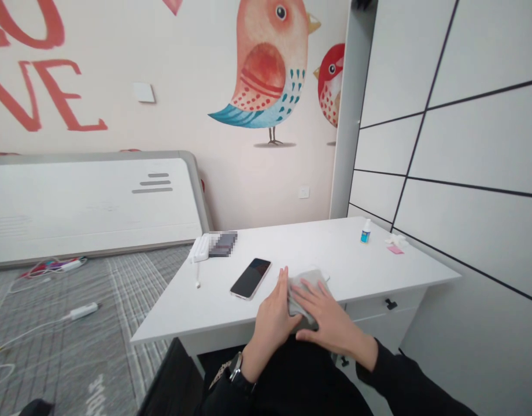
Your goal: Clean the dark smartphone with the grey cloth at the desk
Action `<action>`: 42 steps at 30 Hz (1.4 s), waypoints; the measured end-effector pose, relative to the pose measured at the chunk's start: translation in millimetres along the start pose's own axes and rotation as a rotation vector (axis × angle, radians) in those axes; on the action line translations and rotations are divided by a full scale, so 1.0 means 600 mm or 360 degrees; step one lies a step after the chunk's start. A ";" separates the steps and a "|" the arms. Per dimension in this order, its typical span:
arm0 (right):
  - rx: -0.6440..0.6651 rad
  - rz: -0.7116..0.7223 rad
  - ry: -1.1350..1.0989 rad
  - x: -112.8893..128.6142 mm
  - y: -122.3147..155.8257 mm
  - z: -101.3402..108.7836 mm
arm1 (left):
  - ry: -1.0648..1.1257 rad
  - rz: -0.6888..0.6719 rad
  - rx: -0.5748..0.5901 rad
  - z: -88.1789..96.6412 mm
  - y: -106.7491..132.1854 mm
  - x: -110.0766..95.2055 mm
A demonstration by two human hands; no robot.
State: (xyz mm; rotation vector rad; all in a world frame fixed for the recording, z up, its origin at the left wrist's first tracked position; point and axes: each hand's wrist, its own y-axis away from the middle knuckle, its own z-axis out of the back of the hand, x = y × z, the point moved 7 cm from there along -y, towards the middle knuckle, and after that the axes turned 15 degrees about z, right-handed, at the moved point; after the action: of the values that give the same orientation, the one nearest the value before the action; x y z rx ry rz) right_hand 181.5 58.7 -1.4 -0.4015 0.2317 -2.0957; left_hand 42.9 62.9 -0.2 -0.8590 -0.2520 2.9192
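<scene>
A folded grey cloth [304,294] lies near the front edge of the white tabletop [348,254], between the person's two hands. It looks soft, light and limp, likely to slide and bunch rather than resist, so its folded edges seem the best place to take hold. The left hand [272,323], with a wristwatch [235,367] on its wrist, stands edge-on against the cloth's left side, and its grip is not clearly closed. The right hand [329,320] lies across the top, fingers spread, not clamped. A smartphone [251,278] lies just left of the left hand, and a small blue-labelled bottle [365,232] stands far right.
</scene>
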 end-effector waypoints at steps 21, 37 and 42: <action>0.0059 0.0124 -0.0013 0.002 -0.018 -0.003 | 0.0000 0.0018 0.0004 -0.002 0.000 0.001; -0.0010 -0.0323 0.0192 -0.053 -0.014 0.013 | -0.0026 -0.0009 -0.0072 0.001 0.000 -0.001; 0.0083 0.0041 0.0000 -0.028 -0.021 -0.003 | -0.0042 -0.0017 -0.0060 0.000 0.001 -0.001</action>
State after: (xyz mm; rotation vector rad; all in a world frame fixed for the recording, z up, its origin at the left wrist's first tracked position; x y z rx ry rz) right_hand 178.9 79.5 -2.3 -0.3653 0.1812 -2.0720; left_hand 43.5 62.4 -0.1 -0.8217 -0.3134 2.9267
